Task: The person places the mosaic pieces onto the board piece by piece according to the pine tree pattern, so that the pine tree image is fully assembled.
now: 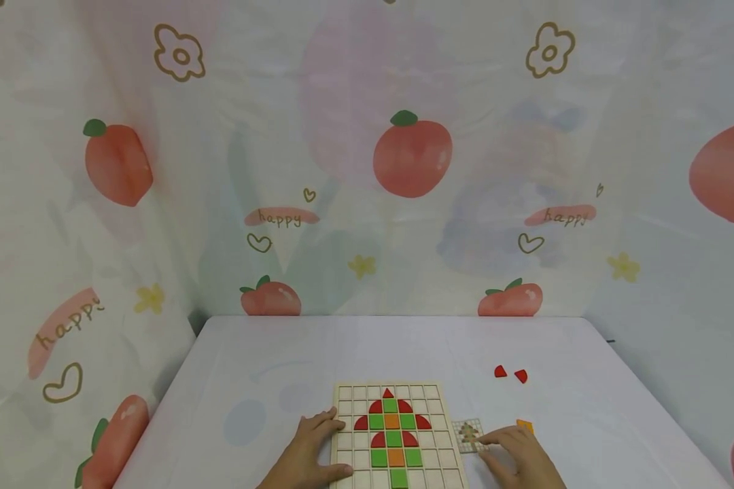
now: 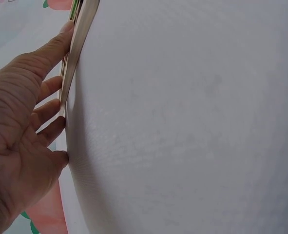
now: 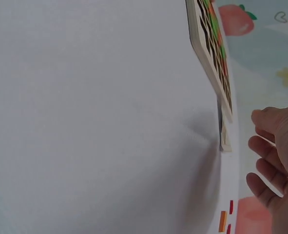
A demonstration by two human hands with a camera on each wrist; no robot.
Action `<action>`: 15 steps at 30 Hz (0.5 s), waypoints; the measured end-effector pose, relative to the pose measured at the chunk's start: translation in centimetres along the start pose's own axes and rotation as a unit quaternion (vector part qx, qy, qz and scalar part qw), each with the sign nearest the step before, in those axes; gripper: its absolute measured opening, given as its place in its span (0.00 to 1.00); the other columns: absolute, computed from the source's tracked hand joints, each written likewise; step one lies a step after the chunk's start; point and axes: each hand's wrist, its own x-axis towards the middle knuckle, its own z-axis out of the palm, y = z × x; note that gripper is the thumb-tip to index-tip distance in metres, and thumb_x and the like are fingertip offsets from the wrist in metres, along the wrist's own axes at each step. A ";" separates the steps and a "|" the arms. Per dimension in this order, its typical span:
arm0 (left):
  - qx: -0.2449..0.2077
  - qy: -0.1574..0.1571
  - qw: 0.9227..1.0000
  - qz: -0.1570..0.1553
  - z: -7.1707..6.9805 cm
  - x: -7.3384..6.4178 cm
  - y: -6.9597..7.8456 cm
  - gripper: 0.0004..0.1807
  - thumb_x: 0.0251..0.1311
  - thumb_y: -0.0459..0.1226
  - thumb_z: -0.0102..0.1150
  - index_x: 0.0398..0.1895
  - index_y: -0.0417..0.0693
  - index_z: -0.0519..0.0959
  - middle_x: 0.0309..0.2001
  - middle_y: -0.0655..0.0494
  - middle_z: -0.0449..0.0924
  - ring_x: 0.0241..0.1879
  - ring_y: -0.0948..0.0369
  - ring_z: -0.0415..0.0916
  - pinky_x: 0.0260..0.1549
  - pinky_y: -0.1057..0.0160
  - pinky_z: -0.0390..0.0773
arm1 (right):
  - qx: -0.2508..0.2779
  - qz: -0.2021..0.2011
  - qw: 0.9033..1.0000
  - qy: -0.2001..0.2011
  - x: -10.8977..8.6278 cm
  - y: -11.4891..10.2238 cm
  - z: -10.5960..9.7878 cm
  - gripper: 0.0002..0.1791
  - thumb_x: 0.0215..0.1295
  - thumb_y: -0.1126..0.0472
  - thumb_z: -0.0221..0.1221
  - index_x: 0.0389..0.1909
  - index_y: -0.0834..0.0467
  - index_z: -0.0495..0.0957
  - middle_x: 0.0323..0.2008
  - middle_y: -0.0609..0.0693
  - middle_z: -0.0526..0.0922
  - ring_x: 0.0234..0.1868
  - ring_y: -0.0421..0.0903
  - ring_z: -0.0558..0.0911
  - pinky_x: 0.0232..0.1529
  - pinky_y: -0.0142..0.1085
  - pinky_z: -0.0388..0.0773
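Note:
A wooden grid board [image 1: 434, 441] lies at the front of the table, with green squares [image 1: 393, 439], orange squares [image 1: 395, 457] and red quarter-circle pieces [image 1: 422, 422] set in a tree shape under a red triangle [image 1: 388, 393]. My left hand [image 1: 310, 448] rests along the board's left side, fingers spread and thumb at its edge. On the board's right lies a small pattern card [image 1: 463, 445] with a tree picture. Over the card's right edge is my right hand [image 1: 520, 456]; in the right wrist view its loosely bent fingers [image 3: 263, 146] hold nothing and sit apart from the card [image 3: 225, 144].
Two loose red quarter-circle pieces, one [image 1: 500, 372] left of the other [image 1: 521, 376], lie at the right of the white table [image 1: 269, 353]. An orange piece [image 1: 525, 426] is partly hidden behind my right hand. Peach-printed cloth [image 1: 342, 149] encloses the back and sides.

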 end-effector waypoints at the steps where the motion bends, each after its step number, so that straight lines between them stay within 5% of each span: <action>1: 0.000 0.000 1.000 -0.001 0.0 0.0 0.0 0.43 0.47 0.61 0.76 0.65 0.54 0.77 0.76 0.49 0.65 0.75 0.30 0.50 0.64 0.21 0.55 | -0.012 0.013 1.000 -0.001 0.0 0.1 -0.2 0.21 0.40 0.65 0.81 0.34 0.44 0.86 0.34 0.26 0.81 0.40 0.36 0.78 0.46 0.24 0.75; 10: -0.005 -0.002 1.000 0.004 -0.1 0.0 0.0 0.42 0.49 0.60 0.76 0.65 0.53 0.77 0.75 0.45 0.64 0.74 0.25 0.48 0.62 0.20 0.57 | -0.042 0.164 0.980 -0.106 0.7 1.8 -2.0 0.13 0.56 0.60 0.75 0.42 0.52 0.87 0.39 0.41 0.86 0.47 0.49 0.78 0.48 0.50 0.82; 15: -0.012 -0.001 1.000 0.009 0.0 0.1 -0.1 0.41 0.48 0.59 0.77 0.64 0.52 0.78 0.75 0.45 0.65 0.74 0.26 0.48 0.64 0.20 0.54 | -0.041 0.212 0.963 -0.161 1.1 3.5 -2.4 0.19 0.60 0.55 0.73 0.49 0.57 0.85 0.48 0.52 0.86 0.53 0.56 0.76 0.55 0.59 0.78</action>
